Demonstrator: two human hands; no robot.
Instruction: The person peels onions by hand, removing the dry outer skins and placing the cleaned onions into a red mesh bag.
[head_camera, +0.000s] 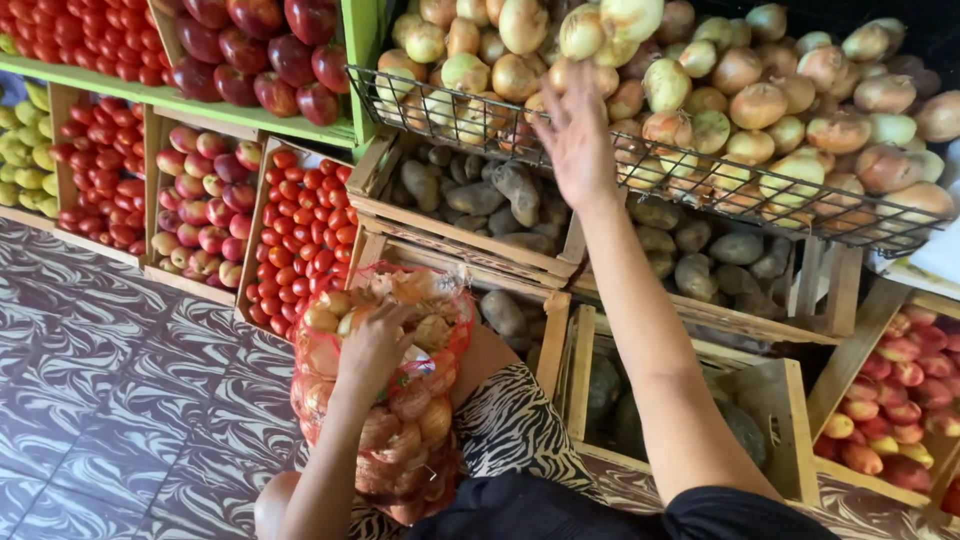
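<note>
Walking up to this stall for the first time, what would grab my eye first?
Probably the heap of pale onions in the wire basket at upper right, where the right hand reaches up among them. Lower down, the left hand grips the top of a red mesh sack bulging with onions. To the left, wooden crates of red tomatoes and apples stand along the patterned floor.

A bulging red net sack of onions sits bottom centre.

A greengrocer's shop: wooden crates of produce (tomatoes, potatoes) beneath heaped onions.
</note>
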